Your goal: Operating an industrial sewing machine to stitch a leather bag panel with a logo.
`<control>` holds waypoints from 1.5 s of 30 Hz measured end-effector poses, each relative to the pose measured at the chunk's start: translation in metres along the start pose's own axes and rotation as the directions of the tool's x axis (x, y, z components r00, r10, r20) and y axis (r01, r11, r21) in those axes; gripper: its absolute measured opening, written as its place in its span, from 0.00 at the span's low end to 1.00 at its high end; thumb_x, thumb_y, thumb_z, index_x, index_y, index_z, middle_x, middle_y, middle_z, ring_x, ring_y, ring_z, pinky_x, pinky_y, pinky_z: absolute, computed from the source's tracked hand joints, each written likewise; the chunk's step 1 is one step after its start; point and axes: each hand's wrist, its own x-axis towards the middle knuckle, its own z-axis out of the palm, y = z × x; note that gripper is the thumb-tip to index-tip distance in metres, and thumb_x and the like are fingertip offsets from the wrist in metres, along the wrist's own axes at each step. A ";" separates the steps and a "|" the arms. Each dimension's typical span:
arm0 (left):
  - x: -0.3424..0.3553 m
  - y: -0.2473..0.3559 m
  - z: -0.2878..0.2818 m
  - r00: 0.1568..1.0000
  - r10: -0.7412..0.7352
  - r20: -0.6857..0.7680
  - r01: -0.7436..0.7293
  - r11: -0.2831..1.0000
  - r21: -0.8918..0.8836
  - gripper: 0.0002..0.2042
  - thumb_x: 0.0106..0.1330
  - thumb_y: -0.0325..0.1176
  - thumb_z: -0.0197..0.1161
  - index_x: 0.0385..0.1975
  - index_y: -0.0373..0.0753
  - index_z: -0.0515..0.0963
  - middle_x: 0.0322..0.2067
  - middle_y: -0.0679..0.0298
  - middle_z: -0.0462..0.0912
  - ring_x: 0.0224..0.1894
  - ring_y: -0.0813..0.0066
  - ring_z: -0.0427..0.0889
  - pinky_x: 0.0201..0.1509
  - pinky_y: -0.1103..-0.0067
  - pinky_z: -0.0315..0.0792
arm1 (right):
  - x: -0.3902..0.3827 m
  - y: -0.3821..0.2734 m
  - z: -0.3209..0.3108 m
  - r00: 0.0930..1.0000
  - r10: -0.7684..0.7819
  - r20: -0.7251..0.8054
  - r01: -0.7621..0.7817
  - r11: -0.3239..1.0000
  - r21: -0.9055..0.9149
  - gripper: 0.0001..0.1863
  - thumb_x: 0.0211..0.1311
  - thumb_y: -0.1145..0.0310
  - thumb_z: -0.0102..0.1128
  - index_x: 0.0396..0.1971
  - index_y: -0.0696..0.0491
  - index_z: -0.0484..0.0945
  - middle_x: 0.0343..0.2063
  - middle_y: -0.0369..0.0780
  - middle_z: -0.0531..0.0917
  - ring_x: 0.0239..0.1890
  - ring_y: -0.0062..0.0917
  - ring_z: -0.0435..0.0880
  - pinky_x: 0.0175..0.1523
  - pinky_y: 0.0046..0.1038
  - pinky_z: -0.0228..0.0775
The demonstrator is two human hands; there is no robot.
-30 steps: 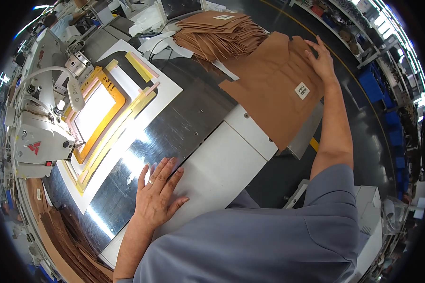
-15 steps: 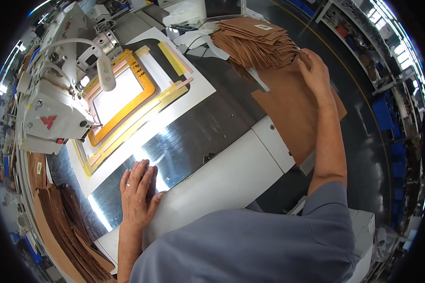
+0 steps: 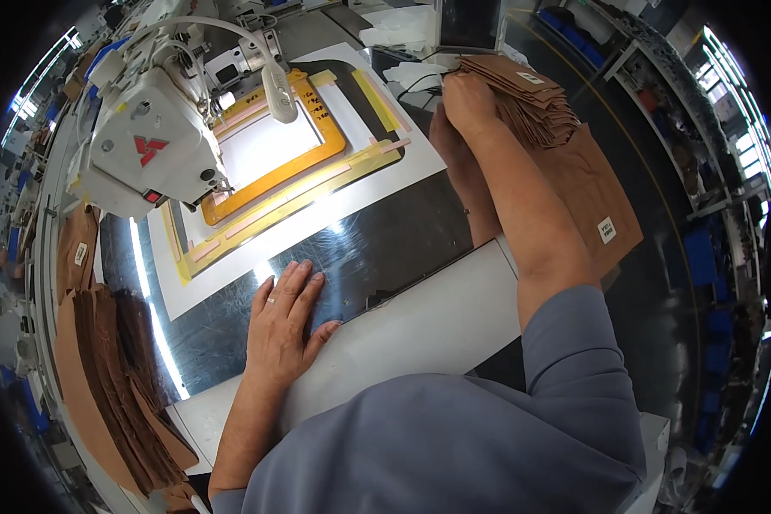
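Observation:
My left hand [image 3: 284, 325] lies flat with fingers stretched out on the shiny metal tabletop [image 3: 377, 227], close to its front edge. My right hand [image 3: 469, 101] is closed at the left end of a stack of brown fabric-like pieces [image 3: 535, 101]. Its fingertips are partly hidden, so what they grip cannot be made out. Below the stack, a larger flat brown piece [image 3: 587, 184] with a white label hangs over the table's right end, partly behind my right arm.
A white sewing machine head [image 3: 146, 146] stands over a yellow frame [image 3: 334, 128] on a white sheet [image 3: 180, 295]. More brown pieces [image 3: 103, 377] hang at the left. A dark screen [image 3: 469, 24] stands behind the stack. Shelving [image 3: 660, 111] lies beyond the aisle.
My right hand has moved left from the stack's right end to its left end and closed. A white label now shows on the flat brown piece. The view has shifted; my left hand stays flat.

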 end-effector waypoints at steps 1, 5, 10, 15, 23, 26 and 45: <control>-0.002 -0.002 0.001 1.000 -0.002 -0.010 0.002 1.000 -0.002 0.33 0.66 0.53 0.65 0.67 0.40 0.73 0.71 0.54 0.70 0.75 0.53 0.66 0.77 0.55 0.54 | 0.000 -0.001 -0.004 0.998 0.031 -0.054 -0.028 0.998 0.062 0.10 0.61 0.61 0.67 0.34 0.52 0.87 0.35 0.42 0.89 0.43 0.41 0.88 0.48 0.43 0.81; -0.001 -0.005 -0.003 1.000 0.020 -0.013 -0.021 0.997 -0.077 0.30 0.68 0.51 0.67 0.66 0.41 0.74 0.70 0.55 0.72 0.74 0.57 0.67 0.76 0.56 0.57 | -0.026 -0.010 -0.051 0.937 -0.135 -0.322 0.192 0.969 0.154 0.05 0.61 0.64 0.67 0.30 0.49 0.86 0.30 0.38 0.87 0.37 0.36 0.86 0.44 0.39 0.75; 0.025 -0.013 -0.007 0.972 0.033 -0.231 -0.075 0.982 -0.174 0.31 0.66 0.48 0.69 0.66 0.41 0.74 0.70 0.56 0.72 0.73 0.58 0.69 0.76 0.56 0.58 | -0.085 -0.083 -0.110 0.765 -0.561 -0.316 0.640 0.717 0.276 0.05 0.51 0.68 0.69 0.24 0.50 0.81 0.24 0.34 0.83 0.33 0.27 0.82 0.39 0.34 0.69; 0.069 -0.010 -0.012 0.922 0.181 -0.342 -0.174 0.983 0.052 0.26 0.57 0.36 0.77 0.57 0.43 0.80 0.60 0.59 0.82 0.63 0.67 0.80 0.72 0.63 0.61 | -0.125 -0.150 -0.130 0.643 -0.682 -0.348 0.764 0.535 0.361 0.09 0.40 0.69 0.70 0.21 0.49 0.76 0.22 0.33 0.78 0.31 0.25 0.79 0.38 0.30 0.67; 0.044 -0.054 -0.027 0.893 0.051 -0.447 0.029 0.985 0.170 0.20 0.58 0.38 0.76 0.50 0.45 0.82 0.45 0.66 0.89 0.46 0.73 0.86 0.59 0.66 0.64 | -0.111 -0.170 -0.103 0.640 -0.635 -0.433 0.766 0.478 0.430 0.11 0.46 0.69 0.70 0.32 0.49 0.83 0.28 0.32 0.82 0.33 0.24 0.81 0.40 0.29 0.67; 0.038 -0.046 -0.030 0.865 -0.025 -0.501 0.030 1.000 0.002 0.27 0.58 0.38 0.76 0.58 0.44 0.76 0.48 0.66 0.85 0.54 0.72 0.83 0.59 0.62 0.64 | -0.104 -0.192 -0.105 0.641 -0.627 -0.442 0.766 0.487 0.421 0.08 0.49 0.69 0.68 0.31 0.49 0.83 0.29 0.31 0.83 0.33 0.23 0.82 0.40 0.28 0.67; 0.029 -0.124 -0.027 0.919 0.298 -0.257 -0.102 0.811 0.576 0.15 0.64 0.33 0.64 0.50 0.42 0.86 0.40 0.68 0.87 0.40 0.75 0.85 0.51 0.73 0.74 | -0.066 -0.185 -0.050 0.559 -0.667 -0.493 0.818 0.541 0.196 0.07 0.49 0.69 0.69 0.31 0.49 0.85 0.28 0.31 0.86 0.30 0.19 0.83 0.32 0.25 0.68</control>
